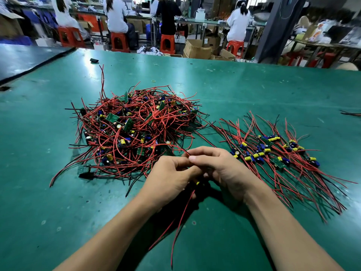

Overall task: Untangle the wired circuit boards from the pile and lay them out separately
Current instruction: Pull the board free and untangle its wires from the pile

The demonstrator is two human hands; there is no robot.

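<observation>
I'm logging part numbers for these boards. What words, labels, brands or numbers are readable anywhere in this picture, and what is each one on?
No text can be read anywhere.
Boards in the pile: any printing is too small.
Laid-out boards: too small.
Wired board held by left hand and right hand: mostly hidden.
Cardboard boxes: markings blurred.

No writing, label, brand or number is legible; any markings on the circuit boards (129, 125) are too small to read.
</observation>
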